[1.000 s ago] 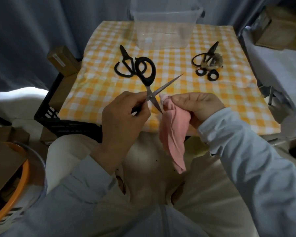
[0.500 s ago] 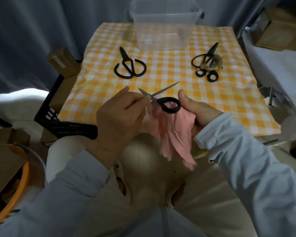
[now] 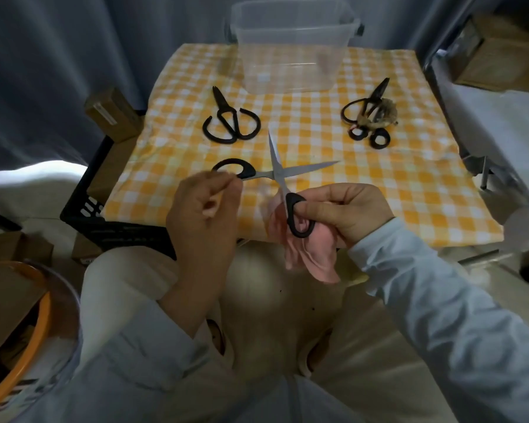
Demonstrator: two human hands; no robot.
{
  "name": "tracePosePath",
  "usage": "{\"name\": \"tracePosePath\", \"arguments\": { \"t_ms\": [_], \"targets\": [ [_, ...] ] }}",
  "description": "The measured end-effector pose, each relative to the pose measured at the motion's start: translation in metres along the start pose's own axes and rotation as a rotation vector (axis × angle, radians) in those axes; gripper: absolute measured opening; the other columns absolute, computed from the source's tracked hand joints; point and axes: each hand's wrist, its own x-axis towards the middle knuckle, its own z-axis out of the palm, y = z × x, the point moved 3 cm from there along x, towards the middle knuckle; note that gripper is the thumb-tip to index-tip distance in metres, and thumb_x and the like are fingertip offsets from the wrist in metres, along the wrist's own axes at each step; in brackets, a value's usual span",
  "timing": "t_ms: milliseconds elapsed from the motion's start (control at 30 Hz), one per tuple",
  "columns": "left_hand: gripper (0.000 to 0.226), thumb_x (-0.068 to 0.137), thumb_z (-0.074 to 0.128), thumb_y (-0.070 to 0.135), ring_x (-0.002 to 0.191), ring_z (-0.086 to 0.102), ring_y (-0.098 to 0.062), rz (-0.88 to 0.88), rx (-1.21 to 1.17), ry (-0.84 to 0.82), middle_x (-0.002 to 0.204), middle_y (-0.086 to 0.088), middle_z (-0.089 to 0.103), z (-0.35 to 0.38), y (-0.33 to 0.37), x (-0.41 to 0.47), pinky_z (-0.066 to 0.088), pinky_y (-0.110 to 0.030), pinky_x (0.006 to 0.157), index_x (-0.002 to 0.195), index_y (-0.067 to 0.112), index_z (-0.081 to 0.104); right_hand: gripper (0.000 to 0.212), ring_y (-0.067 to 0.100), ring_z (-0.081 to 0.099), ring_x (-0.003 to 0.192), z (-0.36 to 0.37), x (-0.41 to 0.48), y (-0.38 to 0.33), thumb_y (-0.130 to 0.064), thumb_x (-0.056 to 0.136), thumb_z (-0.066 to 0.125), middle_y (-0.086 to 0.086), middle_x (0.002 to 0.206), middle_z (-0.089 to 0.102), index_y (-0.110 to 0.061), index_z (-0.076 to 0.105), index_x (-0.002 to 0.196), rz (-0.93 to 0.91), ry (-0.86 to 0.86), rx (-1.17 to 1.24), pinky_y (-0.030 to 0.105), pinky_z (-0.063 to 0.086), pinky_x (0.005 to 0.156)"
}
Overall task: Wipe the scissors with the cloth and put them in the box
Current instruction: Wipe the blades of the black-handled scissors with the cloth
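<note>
Steel scissors with black handles (image 3: 277, 174) are spread wide open above the near edge of the table. My left hand (image 3: 203, 209) pinches the left handle loop. My right hand (image 3: 345, 213) grips the other handle loop and also holds a pink cloth (image 3: 313, 254), which hangs down below it. The clear plastic box (image 3: 293, 47) stands at the far middle of the table with nothing visible inside.
A yellow checked tablecloth (image 3: 409, 178) covers the table. Black iron scissors (image 3: 229, 120) lie at the left; another black pair (image 3: 368, 116) lies at the right by a brownish clump. A black crate (image 3: 104, 221) stands to the left, an orange-rimmed bin (image 3: 19, 331) lower left.
The scissors were turned round and spread wider. My left hand went from the blades to a handle loop; the cloth no longer touches the blades and hangs bunched under my right hand.
</note>
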Motion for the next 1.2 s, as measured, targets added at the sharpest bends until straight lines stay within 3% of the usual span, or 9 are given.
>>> {"name": "tracePosePath", "arguments": {
  "t_ms": [100, 233, 500, 633, 733, 800, 933, 1033, 1200],
  "targets": [
    [0.032, 0.085, 0.064, 0.04, 0.059, 0.06, 0.002, -0.509, -0.148, -0.049, 0.06, 0.009, 0.068, 0.005, -0.008, -0.002, 0.051, -0.015, 0.061, 0.065, 0.016, 0.07, 0.014, 0.017, 0.068, 0.064, 0.005, -0.001, 0.001, 0.008, 0.072, 0.069, 0.006, 0.066, 0.071, -0.005, 0.071, 0.078, -0.078, 0.003, -0.033, 0.032, 0.059, 0.068],
    [0.02, 0.088, 0.062, 0.026, 0.066, 0.067, -0.011, -0.771, -0.502, -0.25, 0.073, -0.002, 0.073, 0.021, -0.001, -0.007, 0.056, -0.024, 0.061, 0.079, 0.01, 0.071, 0.018, 0.014, 0.067, 0.063, 0.014, -0.002, 0.003, 0.012, 0.071, 0.069, 0.002, 0.065, 0.071, -0.004, 0.07, 0.079, -0.125, -0.024, -0.013, 0.026, 0.058, 0.068],
    [0.017, 0.087, 0.062, 0.009, 0.061, 0.068, -0.013, -0.738, -0.674, -0.147, 0.067, -0.004, 0.071, 0.026, 0.009, -0.008, 0.054, -0.021, 0.055, 0.072, 0.006, 0.069, 0.017, 0.021, 0.067, 0.069, 0.02, -0.003, 0.012, 0.01, 0.069, 0.07, 0.01, 0.07, 0.071, -0.001, 0.07, 0.083, -0.077, -0.073, 0.032, 0.035, 0.058, 0.077],
    [0.016, 0.084, 0.065, 0.008, 0.071, 0.067, -0.015, -0.684, -0.65, -0.092, 0.075, -0.006, 0.072, 0.022, 0.006, -0.007, 0.057, -0.023, 0.066, 0.069, 0.008, 0.07, 0.004, 0.014, 0.064, 0.051, 0.002, 0.003, 0.014, -0.005, 0.081, 0.066, 0.004, 0.058, 0.068, -0.005, 0.067, 0.077, 0.038, 0.204, 0.284, 0.027, 0.054, 0.049],
    [0.008, 0.084, 0.064, 0.009, 0.08, 0.068, -0.017, -0.648, -0.621, -0.114, 0.084, -0.009, 0.073, 0.021, 0.004, -0.008, 0.057, -0.027, 0.077, 0.081, 0.004, 0.07, 0.012, 0.015, 0.064, 0.055, -0.007, 0.012, 0.014, -0.011, 0.084, 0.064, 0.006, 0.061, 0.069, -0.002, 0.065, 0.076, 0.091, 0.333, 0.561, 0.026, 0.057, 0.058],
    [0.009, 0.085, 0.063, 0.009, 0.08, 0.069, -0.016, -0.624, -0.594, -0.13, 0.083, -0.008, 0.074, 0.02, 0.004, -0.009, 0.058, -0.027, 0.078, 0.081, 0.006, 0.071, 0.014, 0.016, 0.065, 0.062, -0.007, 0.017, 0.012, -0.015, 0.086, 0.063, 0.007, 0.068, 0.069, -0.004, 0.066, 0.078, 0.126, 0.314, 0.636, 0.03, 0.058, 0.071],
    [0.012, 0.085, 0.063, 0.01, 0.077, 0.07, -0.014, -0.566, -0.529, -0.166, 0.078, -0.003, 0.074, 0.017, 0.006, -0.009, 0.057, -0.025, 0.076, 0.077, 0.012, 0.072, 0.033, 0.019, 0.065, 0.056, -0.012, 0.021, -0.003, 0.005, 0.084, 0.041, 0.014, 0.065, 0.067, 0.008, 0.068, 0.068, 0.127, 0.131, 0.947, 0.025, 0.056, 0.06],
    [0.012, 0.084, 0.064, 0.01, 0.075, 0.069, -0.012, -0.541, -0.518, -0.171, 0.075, -0.001, 0.074, 0.014, 0.004, -0.005, 0.055, -0.023, 0.071, 0.077, 0.013, 0.073, 0.037, 0.016, 0.066, 0.056, -0.021, 0.022, -0.014, 0.015, 0.074, 0.03, 0.009, 0.063, 0.068, 0.007, 0.066, 0.078, 0.021, 0.056, 0.747, 0.019, 0.056, 0.057],
    [0.014, 0.084, 0.063, 0.01, 0.069, 0.067, -0.01, -0.497, -0.503, -0.202, 0.07, 0.001, 0.072, 0.012, 0.003, 0.0, 0.054, -0.021, 0.068, 0.074, 0.013, 0.073, 0.015, 0.017, 0.07, 0.074, -0.027, 0.021, -0.025, 0.001, 0.069, 0.061, 0.007, 0.074, 0.073, -0.005, 0.074, 0.074, -0.175, -0.047, 0.282, 0.022, 0.055, 0.067]
  ]
}}
